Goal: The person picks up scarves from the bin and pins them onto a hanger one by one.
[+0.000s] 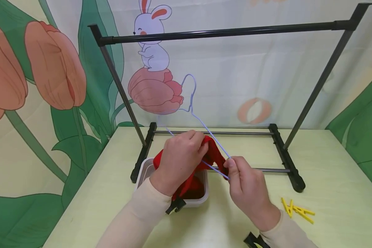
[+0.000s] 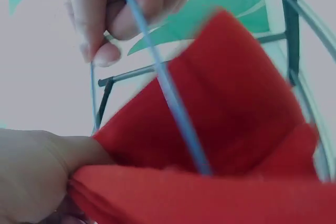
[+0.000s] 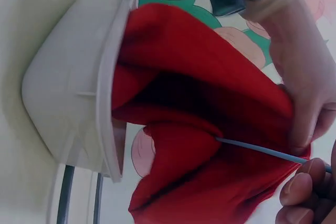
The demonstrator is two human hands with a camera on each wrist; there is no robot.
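My left hand [image 1: 183, 160] pinches a red cloth [image 1: 215, 151] by its upper part, over a white plastic tub [image 1: 196, 204]. Part of the cloth hangs down into the tub. A thin blue wire clothes hanger [image 1: 212, 135] stands tilted, hook up, its right corner gripped by my right hand [image 1: 251, 191]. In the right wrist view the hanger's bottom bar [image 3: 262, 149] runs in among the folds of the cloth [image 3: 178, 177]. The left wrist view has the cloth [image 2: 210, 108] behind the bar and a fold in front hiding its lower end.
A black metal rack [image 1: 223, 33] stands across the back of the table [image 1: 90, 210], its feet reaching forward on both sides. Yellow clothespins [image 1: 297, 209] lie to the right of my right hand. Behind the rack hangs a printed curtain [image 1: 217, 69] with a rabbit and tulips.
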